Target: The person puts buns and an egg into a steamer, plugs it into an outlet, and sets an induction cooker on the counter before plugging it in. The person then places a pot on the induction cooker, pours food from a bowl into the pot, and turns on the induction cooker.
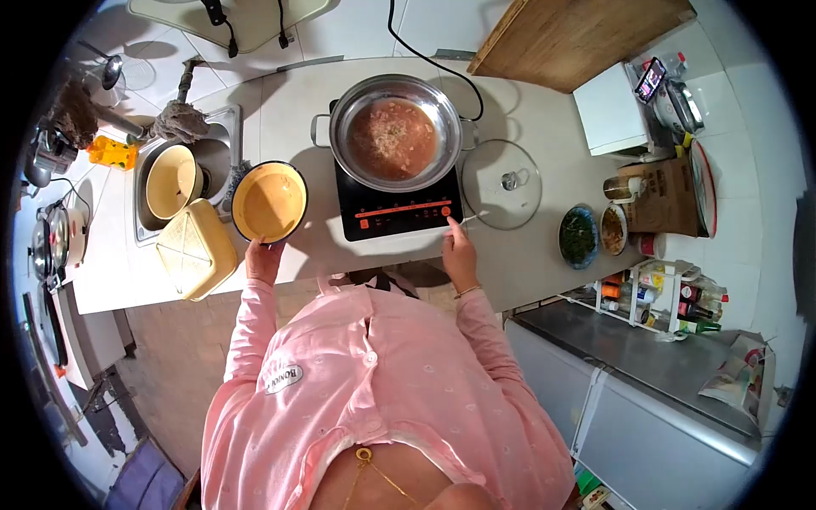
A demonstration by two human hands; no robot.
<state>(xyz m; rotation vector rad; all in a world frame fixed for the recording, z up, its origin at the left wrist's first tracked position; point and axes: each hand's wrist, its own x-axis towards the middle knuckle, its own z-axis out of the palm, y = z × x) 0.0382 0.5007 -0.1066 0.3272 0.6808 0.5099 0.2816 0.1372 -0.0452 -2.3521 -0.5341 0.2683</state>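
My left hand [263, 260] grips the near rim of a yellow enamel bowl [270, 202] with a dark edge; it looks empty inside apart from some residue. With its index finger stretched out, my right hand [460, 257] touches the control panel of a black induction cooker [399, 219] near its right-hand button. Nothing is held in that hand. On the cooker stands a two-handled steel pot [340, 136], containing reddish liquid with pale bits floating in the middle. A glass lid [501, 191] with a knob lies on the counter just right of the pot.
At the left is a sink [223, 140] with a cream basin [172, 183] in it and a yellow square basket [197, 251] at its edge. Right of the lid are a bowl of chopped greens [578, 237], a smaller bowl [613, 229] and a bottle rack [654, 293].
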